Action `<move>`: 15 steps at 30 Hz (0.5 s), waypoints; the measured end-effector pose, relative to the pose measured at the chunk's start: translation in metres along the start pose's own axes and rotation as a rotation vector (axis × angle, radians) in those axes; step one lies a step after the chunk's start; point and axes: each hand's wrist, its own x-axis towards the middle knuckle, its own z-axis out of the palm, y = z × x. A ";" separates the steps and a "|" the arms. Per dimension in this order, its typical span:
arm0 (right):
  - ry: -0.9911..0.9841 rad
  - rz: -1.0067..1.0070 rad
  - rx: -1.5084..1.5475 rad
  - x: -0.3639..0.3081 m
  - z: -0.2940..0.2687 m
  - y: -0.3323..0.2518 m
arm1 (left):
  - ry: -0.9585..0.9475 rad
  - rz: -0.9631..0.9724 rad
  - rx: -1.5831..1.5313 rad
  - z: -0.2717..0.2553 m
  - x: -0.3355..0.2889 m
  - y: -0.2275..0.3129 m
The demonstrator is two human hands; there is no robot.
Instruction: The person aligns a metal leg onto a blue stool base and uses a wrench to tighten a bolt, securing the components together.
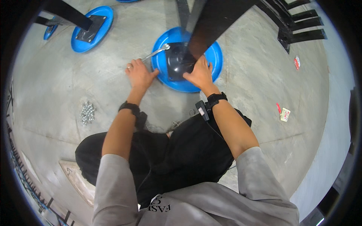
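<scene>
A round blue disc [207, 80] lies on the floor ahead of me. On it stands a black post [215, 26] with a dark base plate [174, 62]. A metal wrench [155, 53] reaches slantwise across the disc's left rim, its head by the plate's far left corner. Over the wrench's near end is my left hand [139, 76], open, thumb stretched toward the disc's rim. My right hand [201, 77] rests at the plate's right side beside the post. Its thumb and fingers are spread apart, and some fingertips are hidden.
A pile of small shiny metal fasteners [87, 113] lies at the left on the concrete floor. Another blue disc [107, 26] with a black post stands far left. Black metal frame parts [301, 26] are at the far right. Small litter [284, 114] lies right, a pale board [77, 179] near left.
</scene>
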 end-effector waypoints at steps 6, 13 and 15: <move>0.178 0.040 0.140 0.062 -0.038 0.058 | -0.018 0.041 0.030 -0.009 0.006 -0.001; 0.124 -0.360 0.121 0.103 0.013 0.132 | -0.129 0.046 -0.018 -0.010 0.007 -0.001; 0.124 -0.371 0.273 0.103 0.018 0.134 | -0.167 -0.029 -0.001 -0.014 0.003 -0.001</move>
